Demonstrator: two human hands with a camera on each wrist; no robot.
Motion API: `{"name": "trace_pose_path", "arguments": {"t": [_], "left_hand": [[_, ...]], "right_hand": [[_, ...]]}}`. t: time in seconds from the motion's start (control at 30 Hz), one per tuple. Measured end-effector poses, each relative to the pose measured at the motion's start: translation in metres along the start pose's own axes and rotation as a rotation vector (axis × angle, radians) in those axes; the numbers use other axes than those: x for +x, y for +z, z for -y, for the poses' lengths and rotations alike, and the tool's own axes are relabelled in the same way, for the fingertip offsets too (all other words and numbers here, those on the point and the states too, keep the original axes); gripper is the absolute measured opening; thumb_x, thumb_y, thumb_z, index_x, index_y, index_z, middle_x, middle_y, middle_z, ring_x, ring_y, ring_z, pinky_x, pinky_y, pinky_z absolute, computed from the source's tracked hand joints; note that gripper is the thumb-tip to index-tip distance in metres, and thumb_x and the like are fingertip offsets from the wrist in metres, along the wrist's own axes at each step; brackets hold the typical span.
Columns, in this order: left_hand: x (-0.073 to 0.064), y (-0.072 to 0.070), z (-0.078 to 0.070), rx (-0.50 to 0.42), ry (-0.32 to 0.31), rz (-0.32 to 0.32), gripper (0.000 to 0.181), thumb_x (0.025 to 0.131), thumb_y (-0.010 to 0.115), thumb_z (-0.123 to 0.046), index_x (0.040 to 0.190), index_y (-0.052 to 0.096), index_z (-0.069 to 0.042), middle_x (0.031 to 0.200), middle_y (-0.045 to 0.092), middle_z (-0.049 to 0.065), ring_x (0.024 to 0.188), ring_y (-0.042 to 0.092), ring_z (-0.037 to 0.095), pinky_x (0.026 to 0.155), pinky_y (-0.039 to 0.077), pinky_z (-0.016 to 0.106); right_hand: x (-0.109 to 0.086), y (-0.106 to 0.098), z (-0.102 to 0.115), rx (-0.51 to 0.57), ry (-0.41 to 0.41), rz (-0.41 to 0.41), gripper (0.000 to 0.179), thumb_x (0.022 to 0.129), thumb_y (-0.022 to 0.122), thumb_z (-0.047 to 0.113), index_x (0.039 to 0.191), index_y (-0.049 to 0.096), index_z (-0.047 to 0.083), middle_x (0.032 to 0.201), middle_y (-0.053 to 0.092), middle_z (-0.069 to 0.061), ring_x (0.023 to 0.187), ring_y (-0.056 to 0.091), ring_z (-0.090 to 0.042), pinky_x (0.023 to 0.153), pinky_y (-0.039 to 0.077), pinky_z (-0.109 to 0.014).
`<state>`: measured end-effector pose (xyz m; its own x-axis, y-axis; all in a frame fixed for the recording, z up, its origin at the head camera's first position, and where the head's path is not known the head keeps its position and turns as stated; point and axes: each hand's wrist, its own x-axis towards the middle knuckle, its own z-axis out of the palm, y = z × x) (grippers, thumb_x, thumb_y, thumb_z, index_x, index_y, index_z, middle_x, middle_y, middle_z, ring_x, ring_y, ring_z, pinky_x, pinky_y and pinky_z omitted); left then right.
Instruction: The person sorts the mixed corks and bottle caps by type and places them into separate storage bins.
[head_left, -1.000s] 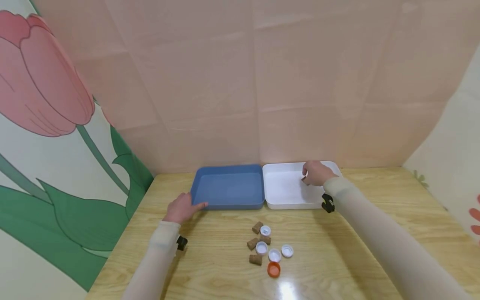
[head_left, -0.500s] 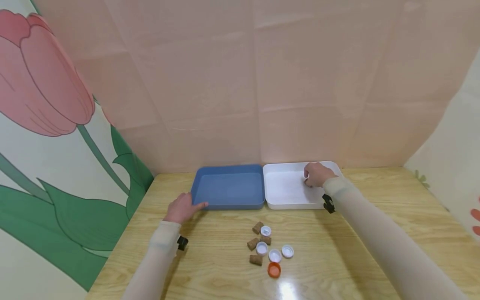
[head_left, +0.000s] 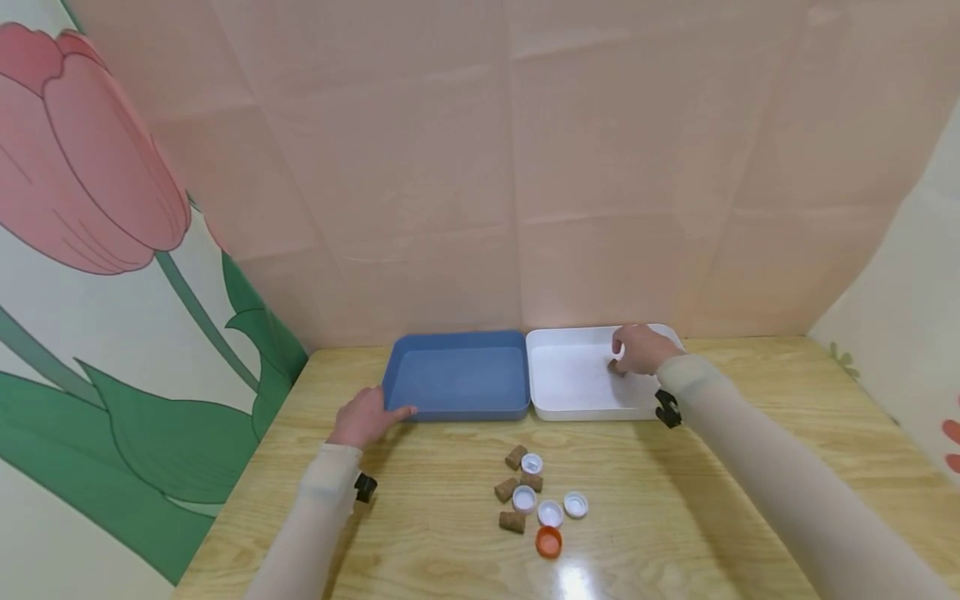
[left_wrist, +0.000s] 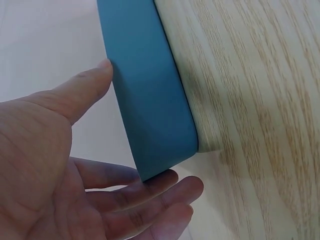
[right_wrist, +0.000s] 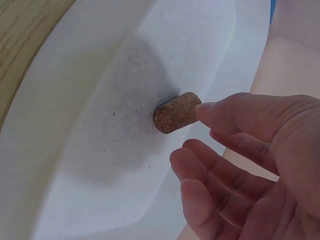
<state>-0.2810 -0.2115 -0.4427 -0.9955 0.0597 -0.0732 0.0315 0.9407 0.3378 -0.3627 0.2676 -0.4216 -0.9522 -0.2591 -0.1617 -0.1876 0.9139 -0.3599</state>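
In the head view my left hand [head_left: 366,417] is at the front left corner of a blue tray [head_left: 453,414]. The left wrist view has its thumb against the rim and its relaxed fingers beside the corner of the blue tray [left_wrist: 145,90]. My right hand [head_left: 641,348] hovers inside a white tray [head_left: 585,414]. Seen from the right wrist, a brown cork [right_wrist: 177,112] lies on that tray's floor. The thumb tip overlaps the cork's near end, while the other fingers are spread apart from it.
On the wooden table [head_left: 435,508], before the trays, lie several corks [head_left: 512,522], several white bottle caps [head_left: 550,513] and one orange cap [head_left: 548,542]. The trays stand side by side. A pink-beige sheet [head_left: 517,167] hangs behind the table.
My right hand has shifted slightly right within the white tray, and the cork, earlier at the fingertips, now lies on its floor. The left hand has stayed at the blue tray's corner.
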Motion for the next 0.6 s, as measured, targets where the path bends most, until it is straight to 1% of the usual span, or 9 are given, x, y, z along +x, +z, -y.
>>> {"name": "trace_pose_path", "arguments": {"t": [0.1, 0.2, 0.27, 0.33, 0.43, 0.5, 0.6], "left_hand": [[0.0, 0.001, 0.001, -0.005, -0.002, -0.003, 0.072, 0.09, 0.069, -0.054, 0.116, 0.061, 0.013, 0.1, 0.067, 0.023, 0.074, 0.059, 0.023, 0.06, 0.05, 0.039], [0.0, 0.002, 0.003, -0.01, -0.004, -0.007, 0.073, 0.089, 0.069, -0.054, 0.118, 0.061, 0.013, 0.105, 0.067, 0.024, 0.078, 0.062, 0.025, 0.062, 0.051, 0.04], [0.0, 0.003, 0.003, -0.023, -0.003, -0.01, 0.07, 0.089, 0.069, -0.053, 0.116, 0.062, 0.011, 0.104, 0.068, 0.023, 0.079, 0.063, 0.026, 0.062, 0.052, 0.041], [0.0, 0.004, 0.004, -0.039, -0.005, -0.012, 0.065, 0.089, 0.07, -0.053, 0.112, 0.064, 0.007, 0.1, 0.069, 0.019, 0.078, 0.063, 0.025, 0.061, 0.05, 0.04], [0.001, 0.004, 0.003, -0.063, -0.008, -0.014, 0.058, 0.088, 0.071, -0.053, 0.105, 0.066, 0.002, 0.09, 0.068, 0.013, 0.072, 0.059, 0.022, 0.056, 0.047, 0.036], [0.002, 0.003, 0.003, -0.067, -0.012, -0.018, 0.059, 0.087, 0.072, -0.054, 0.105, 0.066, 0.002, 0.088, 0.067, 0.011, 0.07, 0.058, 0.021, 0.055, 0.045, 0.034], [0.003, 0.002, 0.003, -0.07, -0.022, -0.021, 0.061, 0.086, 0.073, -0.054, 0.106, 0.066, 0.002, 0.085, 0.065, 0.009, 0.069, 0.057, 0.02, 0.054, 0.045, 0.033]], "right_hand": [[-0.002, -0.001, 0.002, -0.005, -0.029, -0.014, 0.027, 0.085, 0.075, 0.017, 0.103, 0.065, -0.001, 0.103, 0.063, -0.016, 0.079, 0.057, -0.026, 0.062, 0.047, -0.036], [-0.008, -0.001, 0.005, -0.015, -0.083, -0.048, 0.027, 0.084, 0.075, 0.016, 0.103, 0.066, -0.002, 0.097, 0.064, -0.014, 0.081, 0.059, -0.026, 0.067, 0.049, -0.038], [-0.013, -0.001, 0.008, -0.014, -0.122, -0.079, 0.027, 0.084, 0.075, 0.014, 0.103, 0.066, -0.002, 0.093, 0.065, -0.013, 0.081, 0.06, -0.025, 0.07, 0.05, -0.041], [-0.02, 0.0, 0.012, -0.01, -0.165, -0.111, 0.026, 0.083, 0.074, 0.012, 0.103, 0.066, -0.003, 0.09, 0.066, -0.012, 0.082, 0.061, -0.025, 0.072, 0.05, -0.043], [-0.031, 0.002, 0.022, 0.005, -0.2, -0.146, 0.022, 0.083, 0.072, 0.008, 0.103, 0.066, -0.001, 0.089, 0.067, -0.01, 0.082, 0.062, -0.024, 0.073, 0.05, -0.044], [-0.038, 0.004, 0.031, 0.021, -0.215, -0.161, 0.021, 0.084, 0.07, 0.006, 0.103, 0.066, 0.001, 0.089, 0.067, -0.009, 0.081, 0.062, -0.024, 0.072, 0.051, -0.043], [-0.048, 0.007, 0.047, 0.017, -0.247, -0.184, 0.02, 0.084, 0.071, 0.007, 0.103, 0.067, 0.003, 0.088, 0.067, -0.007, 0.079, 0.061, -0.022, 0.071, 0.051, -0.041]]}}
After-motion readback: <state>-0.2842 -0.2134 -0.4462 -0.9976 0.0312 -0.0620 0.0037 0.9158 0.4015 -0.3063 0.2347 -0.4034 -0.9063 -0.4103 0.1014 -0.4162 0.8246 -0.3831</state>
